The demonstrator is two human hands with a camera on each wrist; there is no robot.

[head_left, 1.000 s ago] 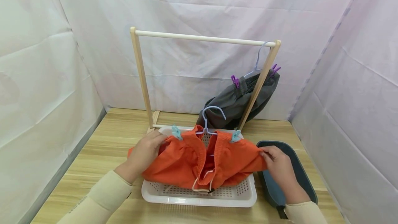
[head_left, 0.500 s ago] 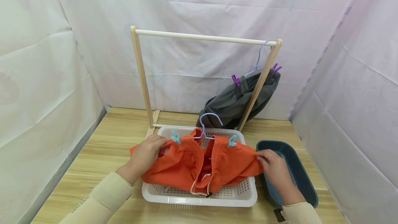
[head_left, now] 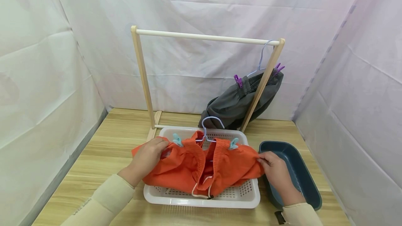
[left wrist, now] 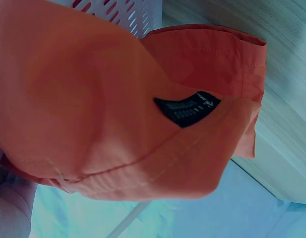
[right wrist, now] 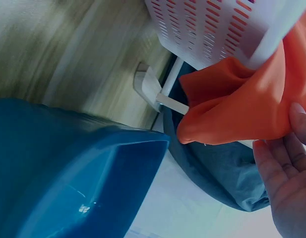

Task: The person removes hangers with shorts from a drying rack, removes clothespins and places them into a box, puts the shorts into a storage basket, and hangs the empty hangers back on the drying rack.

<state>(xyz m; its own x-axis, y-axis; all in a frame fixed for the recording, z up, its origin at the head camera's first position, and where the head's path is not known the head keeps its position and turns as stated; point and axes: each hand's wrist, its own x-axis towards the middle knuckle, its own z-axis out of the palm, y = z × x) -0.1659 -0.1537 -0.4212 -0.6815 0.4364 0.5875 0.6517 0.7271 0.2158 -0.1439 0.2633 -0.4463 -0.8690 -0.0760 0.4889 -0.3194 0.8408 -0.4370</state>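
Observation:
A pair of orange shorts [head_left: 176, 170] with an elastic waist and white drawstring lies spread over a white basket [head_left: 201, 202]. Two light blue clothespins [head_left: 177, 140] fasten its waistband to a pale blue hanger [head_left: 205, 128], whose hook points up. My left hand [head_left: 147, 156] grips the fabric at the left side; in the left wrist view only part of that hand [left wrist: 14, 203] shows, beside a black label [left wrist: 188, 110]. On the opposite side, my right hand [head_left: 276, 170] pinches the other edge between thumb and fingers, also visible in the right wrist view.
Behind the basket stands a wooden rack [head_left: 142, 76] with a white rail [head_left: 204, 37]. Grey pants [head_left: 226, 109] hang at its right end, held by purple clothespins [head_left: 238, 81]. A dark blue bin [head_left: 306, 180] sits right of the basket on the wooden table [head_left: 103, 149].
The shorts and hanger have shifted slightly left and down toward the basket. My right hand has moved a little left with the fabric; the left hand has barely moved.

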